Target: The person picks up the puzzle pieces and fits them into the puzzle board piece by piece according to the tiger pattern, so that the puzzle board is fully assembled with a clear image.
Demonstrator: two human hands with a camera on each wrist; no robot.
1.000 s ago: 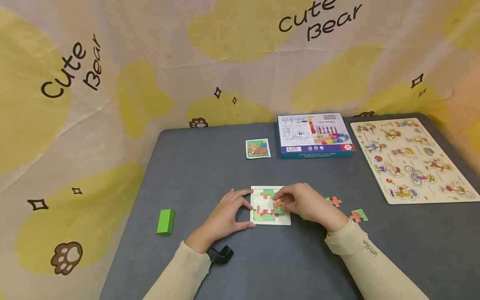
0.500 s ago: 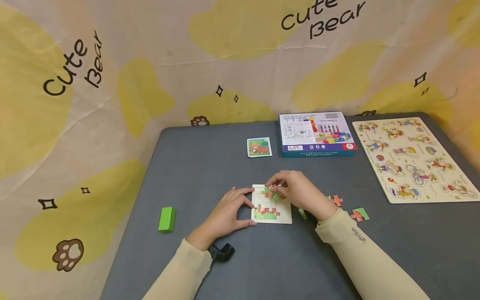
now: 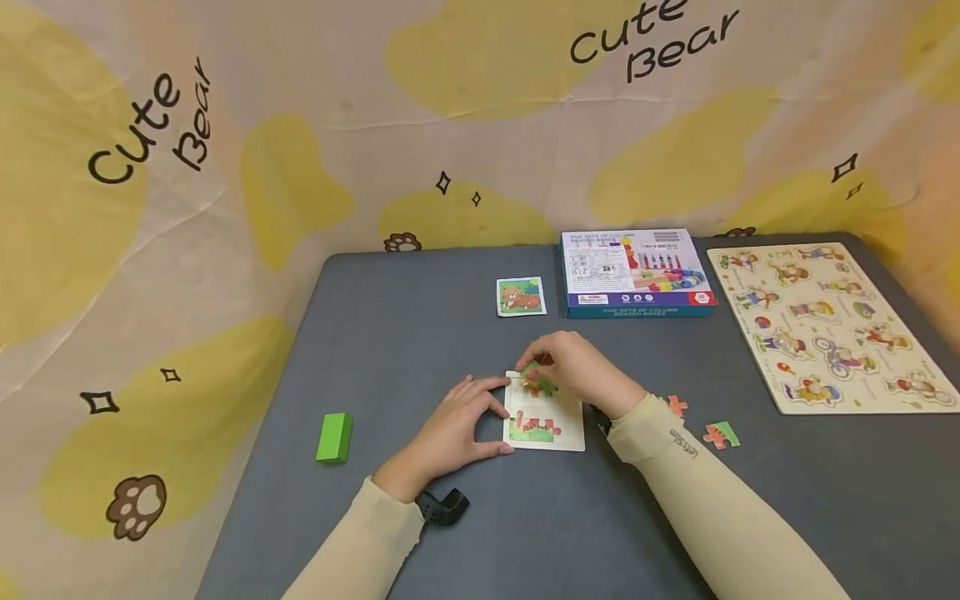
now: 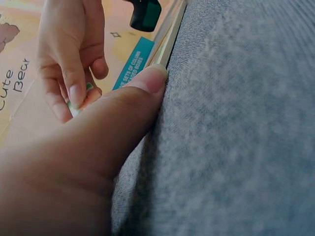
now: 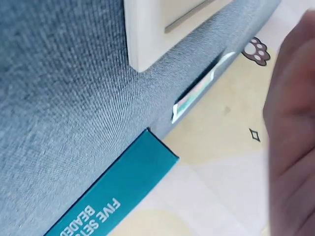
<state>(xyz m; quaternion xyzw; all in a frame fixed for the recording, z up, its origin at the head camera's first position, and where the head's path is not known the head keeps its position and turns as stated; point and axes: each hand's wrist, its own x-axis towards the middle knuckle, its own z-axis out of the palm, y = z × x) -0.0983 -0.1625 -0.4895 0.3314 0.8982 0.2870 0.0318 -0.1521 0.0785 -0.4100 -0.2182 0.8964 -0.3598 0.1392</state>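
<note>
My left hand (image 3: 453, 421) holds the left side of a small white puzzle tray (image 3: 572, 435), fingers near its far left corner and thumb at the near one. In the left wrist view the thumb (image 4: 142, 86) lies against the tray's edge. My right hand (image 3: 573, 367) pinches a green and orange jigsaw piece (image 3: 529, 367) over the tray's far left part; the fingers partly hide it. Another piece (image 3: 536, 387) shows just below them. Joined red and green pieces (image 3: 532, 428) lie in the tray's near left part. In the right wrist view the fingertips are out of frame.
Loose jigsaw pieces, one orange (image 3: 677, 405) and one green and red (image 3: 722, 434), lie right of the tray. Behind it are a tiger picture card (image 3: 521, 297) and a boxed bead set (image 3: 637, 275). A wooden figure board (image 3: 832, 333) lies far right, a green block (image 3: 333, 437) left.
My right hand has moved left and away from me, from the tray's right side to its far left corner. The piece on the right side has left that spot. The left hand stays put.
</note>
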